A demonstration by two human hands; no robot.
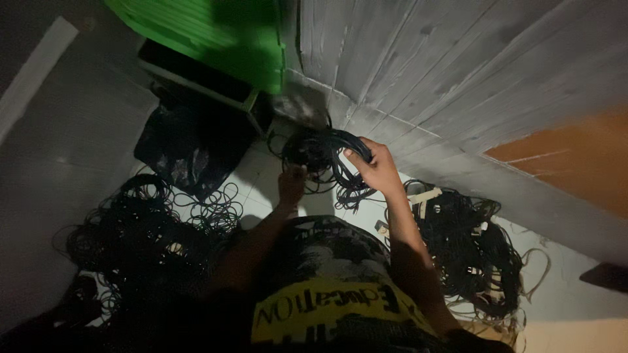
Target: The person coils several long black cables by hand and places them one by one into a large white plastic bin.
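Coil of black cable [325, 151] sits between both hands — right hand [374, 168] grips its far-right edge, left hand [292, 185] closed on the near-left underside.

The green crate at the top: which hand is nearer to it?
Left. The left hand sits below the green crate, under the black cable coil. The right hand grips the coil's right side, farther from the crate.
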